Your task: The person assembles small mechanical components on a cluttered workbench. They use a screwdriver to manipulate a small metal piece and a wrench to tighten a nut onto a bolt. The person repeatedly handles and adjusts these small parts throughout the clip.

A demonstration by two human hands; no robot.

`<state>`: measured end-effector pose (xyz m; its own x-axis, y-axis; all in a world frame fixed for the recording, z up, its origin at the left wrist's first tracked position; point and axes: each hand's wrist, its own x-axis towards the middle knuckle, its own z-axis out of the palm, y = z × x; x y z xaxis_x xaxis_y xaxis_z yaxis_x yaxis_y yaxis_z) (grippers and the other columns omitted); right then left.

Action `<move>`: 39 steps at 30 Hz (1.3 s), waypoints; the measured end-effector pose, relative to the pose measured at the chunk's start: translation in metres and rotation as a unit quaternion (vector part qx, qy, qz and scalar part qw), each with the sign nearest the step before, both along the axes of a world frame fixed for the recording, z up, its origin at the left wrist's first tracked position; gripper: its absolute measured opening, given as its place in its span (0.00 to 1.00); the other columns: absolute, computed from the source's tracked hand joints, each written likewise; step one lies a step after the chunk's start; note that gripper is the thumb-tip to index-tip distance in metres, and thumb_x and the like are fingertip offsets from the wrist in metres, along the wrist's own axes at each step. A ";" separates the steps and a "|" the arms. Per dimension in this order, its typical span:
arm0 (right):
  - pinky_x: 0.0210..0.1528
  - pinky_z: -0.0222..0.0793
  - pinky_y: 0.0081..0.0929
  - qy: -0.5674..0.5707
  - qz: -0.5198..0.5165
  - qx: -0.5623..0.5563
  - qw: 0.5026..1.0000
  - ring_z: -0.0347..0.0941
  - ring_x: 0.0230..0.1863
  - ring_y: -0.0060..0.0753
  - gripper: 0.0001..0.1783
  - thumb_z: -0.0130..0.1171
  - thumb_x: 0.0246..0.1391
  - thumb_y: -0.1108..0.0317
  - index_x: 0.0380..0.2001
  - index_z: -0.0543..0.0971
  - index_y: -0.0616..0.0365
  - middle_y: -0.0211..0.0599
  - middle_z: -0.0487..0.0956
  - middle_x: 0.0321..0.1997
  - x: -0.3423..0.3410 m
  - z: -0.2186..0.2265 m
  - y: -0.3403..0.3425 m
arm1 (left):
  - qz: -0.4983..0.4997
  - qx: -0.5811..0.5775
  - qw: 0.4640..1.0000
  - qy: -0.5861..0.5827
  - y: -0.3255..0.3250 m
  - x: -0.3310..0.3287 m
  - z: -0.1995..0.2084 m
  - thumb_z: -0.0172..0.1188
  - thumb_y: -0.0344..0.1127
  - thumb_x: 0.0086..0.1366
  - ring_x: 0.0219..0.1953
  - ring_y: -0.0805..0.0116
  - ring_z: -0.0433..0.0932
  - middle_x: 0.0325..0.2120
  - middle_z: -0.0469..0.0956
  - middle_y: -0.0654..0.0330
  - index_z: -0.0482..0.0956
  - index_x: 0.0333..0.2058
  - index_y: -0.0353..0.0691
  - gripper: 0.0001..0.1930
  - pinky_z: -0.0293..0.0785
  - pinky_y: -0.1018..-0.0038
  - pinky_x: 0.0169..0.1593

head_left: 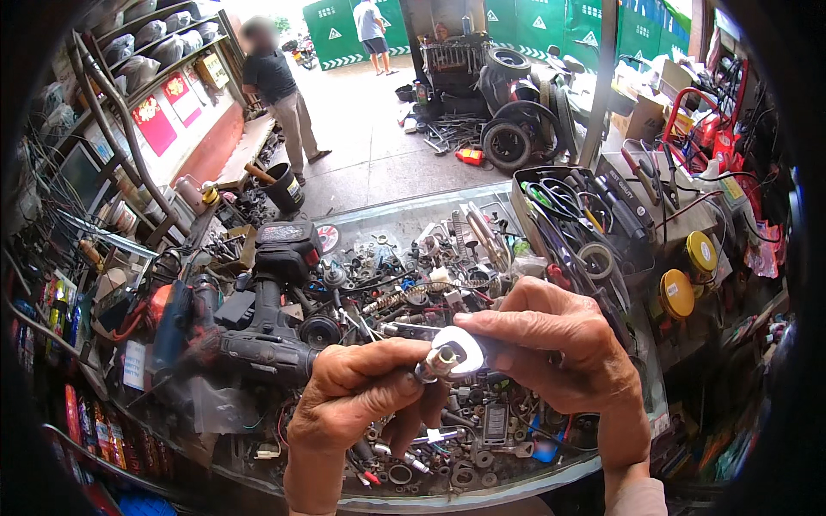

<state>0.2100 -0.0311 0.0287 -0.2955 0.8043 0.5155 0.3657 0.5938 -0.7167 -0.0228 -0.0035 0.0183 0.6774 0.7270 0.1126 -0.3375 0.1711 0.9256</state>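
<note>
Over the cluttered glass-topped bench, my left hand [351, 397] pinches a small cylindrical metal fitting [437, 365] between thumb and fingers. My right hand [568, 344] is closed around an open-end wrench [467, 351], whose bright jaw points left. That jaw sits at the fitting; glare hides whether it grips the flats. Most of the wrench's handle is covered by my right fingers. Beneath both hands lie loose nuts, washers, springs and small metal parts [469, 473]. A black cordless power tool [267, 344] rests left of my left hand.
At the right stands an open tool box [637, 271] with pliers, cables and a tape roll [595, 258]. Two yellow-lidded jars [677, 294] are beside it. A black bucket [284, 191] and stacked tyres [508, 144] stand beyond the bench. A person [280, 95] stands at the far left.
</note>
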 end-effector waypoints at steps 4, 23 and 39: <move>0.27 0.65 0.26 0.032 0.043 -0.044 0.998 0.69 0.26 0.30 0.21 0.64 0.47 0.77 0.48 0.78 0.54 0.35 0.71 0.26 0.004 0.000 0.001 | -0.020 0.006 1.000 0.023 0.003 -0.001 0.001 0.51 0.29 0.67 0.17 0.76 0.75 0.25 0.79 0.53 0.73 0.48 0.28 0.14 0.66 0.84 0.19; 0.27 0.62 0.28 0.053 0.134 -0.094 0.985 0.69 0.27 0.28 0.19 0.63 0.49 0.75 0.47 0.79 0.55 0.34 0.72 0.26 0.010 -0.008 0.008 | -0.075 -0.016 0.993 0.086 0.011 0.002 -0.002 0.53 0.30 0.67 0.20 0.78 0.75 0.25 0.80 0.56 0.77 0.42 0.29 0.10 0.67 0.84 0.20; 0.25 0.61 0.26 0.062 0.113 -0.101 0.987 0.66 0.24 0.27 0.20 0.65 0.48 0.75 0.47 0.80 0.53 0.32 0.70 0.23 0.010 0.001 0.004 | -0.061 -0.004 0.996 0.061 0.005 0.002 0.002 0.52 0.38 0.69 0.23 0.80 0.71 0.22 0.75 0.64 0.76 0.31 0.33 0.13 0.67 0.83 0.26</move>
<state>0.2202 -0.0270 0.0300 -0.4226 0.8156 0.3951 0.1422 0.4903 -0.8599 -0.0208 0.0013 0.0199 0.7691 0.6388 0.0185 -0.1988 0.2116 0.9569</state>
